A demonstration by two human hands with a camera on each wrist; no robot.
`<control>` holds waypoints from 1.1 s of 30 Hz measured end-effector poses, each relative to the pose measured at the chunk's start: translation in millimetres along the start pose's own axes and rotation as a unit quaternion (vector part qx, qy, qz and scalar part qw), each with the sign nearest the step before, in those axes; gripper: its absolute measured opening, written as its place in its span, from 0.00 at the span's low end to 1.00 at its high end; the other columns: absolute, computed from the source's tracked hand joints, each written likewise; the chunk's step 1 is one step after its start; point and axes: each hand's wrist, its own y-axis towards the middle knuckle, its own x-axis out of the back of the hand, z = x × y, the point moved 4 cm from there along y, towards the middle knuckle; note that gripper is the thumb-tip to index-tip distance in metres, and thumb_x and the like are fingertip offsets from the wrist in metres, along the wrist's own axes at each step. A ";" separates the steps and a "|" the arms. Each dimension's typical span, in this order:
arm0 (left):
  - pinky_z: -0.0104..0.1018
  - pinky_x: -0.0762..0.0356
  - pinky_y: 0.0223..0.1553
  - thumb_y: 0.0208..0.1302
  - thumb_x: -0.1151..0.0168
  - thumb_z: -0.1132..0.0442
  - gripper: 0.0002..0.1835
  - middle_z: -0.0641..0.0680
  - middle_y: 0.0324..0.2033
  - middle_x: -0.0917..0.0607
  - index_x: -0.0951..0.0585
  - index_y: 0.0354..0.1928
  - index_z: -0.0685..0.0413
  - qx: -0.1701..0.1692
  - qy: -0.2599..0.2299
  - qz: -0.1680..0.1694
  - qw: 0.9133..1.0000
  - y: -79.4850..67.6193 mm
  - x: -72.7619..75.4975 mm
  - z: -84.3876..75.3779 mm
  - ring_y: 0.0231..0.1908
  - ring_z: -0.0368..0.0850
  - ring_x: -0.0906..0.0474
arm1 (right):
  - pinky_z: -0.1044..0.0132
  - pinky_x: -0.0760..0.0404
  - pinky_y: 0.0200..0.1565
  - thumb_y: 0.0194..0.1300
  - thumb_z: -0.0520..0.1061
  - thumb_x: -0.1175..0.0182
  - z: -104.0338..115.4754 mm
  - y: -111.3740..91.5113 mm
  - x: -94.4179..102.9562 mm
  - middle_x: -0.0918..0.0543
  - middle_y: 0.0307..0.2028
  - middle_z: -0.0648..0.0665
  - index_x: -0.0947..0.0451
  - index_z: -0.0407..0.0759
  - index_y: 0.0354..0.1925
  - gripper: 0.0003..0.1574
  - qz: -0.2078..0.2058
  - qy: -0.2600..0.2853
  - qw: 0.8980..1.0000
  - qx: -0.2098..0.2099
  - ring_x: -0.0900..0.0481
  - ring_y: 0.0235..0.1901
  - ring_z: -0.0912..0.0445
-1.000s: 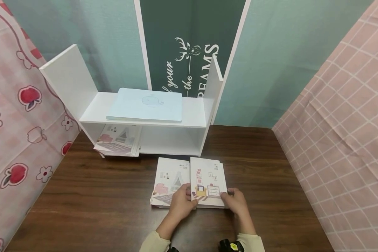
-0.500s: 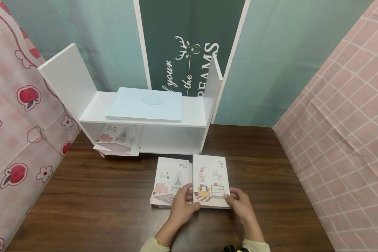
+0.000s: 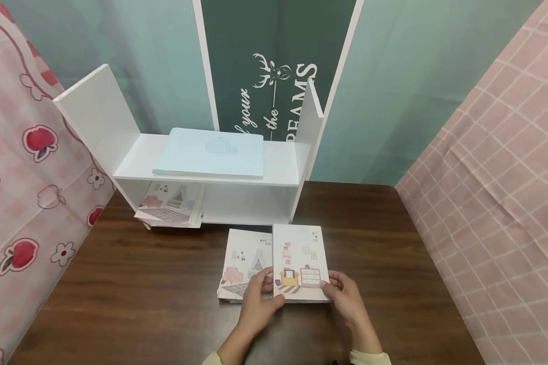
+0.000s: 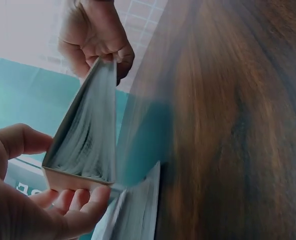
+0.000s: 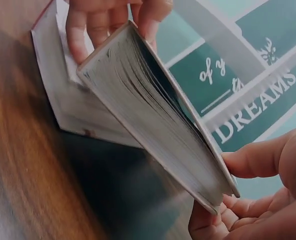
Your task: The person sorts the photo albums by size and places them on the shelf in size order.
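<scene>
A thick white book, its cover printed with a yellow armchair and a chest of drawers, is held between both hands. My left hand grips its left side, at the spine, thumb on the cover and fingers beneath. On the opposite side, my right hand pinches the lower right edge, where the page ends show. Both wrist views show this book raised off the table. Under and left of it lies another white book with a pink armchair and a canopy, partly covered by the held one.
A white two-level shelf stands behind the books. On its upper board lies a light blue book with a whale. Several white books lie below at the left, jutting over the front edge. Patterned pink cloths hang on both sides.
The held book moved right, then back left, and now overlaps more of the book beside it. Both hands moved with it and kept their hold. The shelf and its books stayed put.
</scene>
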 end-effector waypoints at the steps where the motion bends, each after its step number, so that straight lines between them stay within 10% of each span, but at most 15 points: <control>1: 0.44 0.29 0.43 0.39 0.34 0.72 0.35 0.55 0.41 0.26 0.28 0.57 0.63 -0.003 -0.004 -0.005 1.000 -0.4 2.0 0.2 0.40 0.50 0.27 | 0.66 0.26 0.32 0.59 0.35 0.42 1.8 -0.1 -1.6 0.24 0.38 0.35 0.35 0.20 0.53 0.27 0.003 0.003 1.000 0.004 0.27 0.33 0.52; 33: 0.34 0.26 0.38 0.44 0.39 0.78 0.32 0.64 0.51 0.27 0.31 0.57 0.67 -0.003 -0.134 -0.043 0.990 18.6 68.1 8.3 0.45 0.54 0.28 | 0.67 0.24 0.32 0.51 0.26 0.48 23.7 12.2 -66.5 0.26 0.40 0.33 0.42 0.17 0.55 0.32 0.139 0.219 0.966 0.015 0.24 0.33 0.53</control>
